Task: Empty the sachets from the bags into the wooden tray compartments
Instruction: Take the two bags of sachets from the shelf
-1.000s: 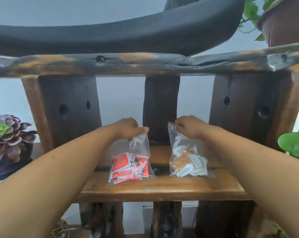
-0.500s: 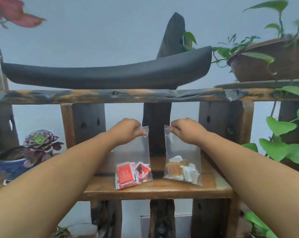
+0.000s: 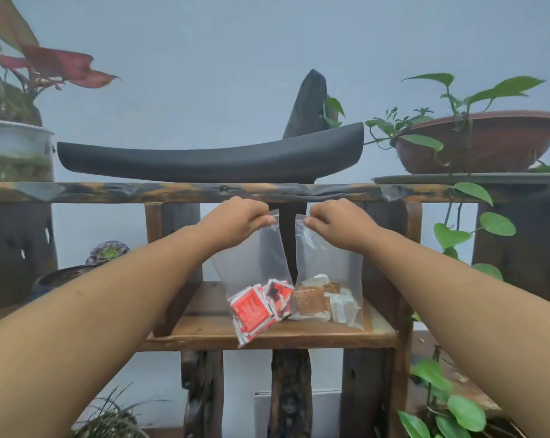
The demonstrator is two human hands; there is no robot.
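Bags of sachets hang from my two hands at the centre of the frame. My left hand [image 3: 238, 221] pinches the top edge of the left bag [image 3: 251, 260], and my right hand [image 3: 340, 222] pinches the top edge of the right bag [image 3: 329, 263]; both bags are clear plastic. The red sachets [image 3: 254, 311] are bunched low in the left bag, the brown and white sachets [image 3: 321, 303] low in the right one, and the two bags touch near their bottoms. They hang over the wooden shelf [image 3: 204, 327] in the lower middle; I cannot tell whether they rest on it. No wooden tray shows anywhere in view, so I judge this step to be lifting the bags off the shelf to carry them. To do it well, I should pinch each top firmly and draw the bags toward me without snagging the rail [image 3: 172, 191] just above my knuckles. I should let the loads settle, and tip each bag out only over its own compartment so the kinds stay apart.
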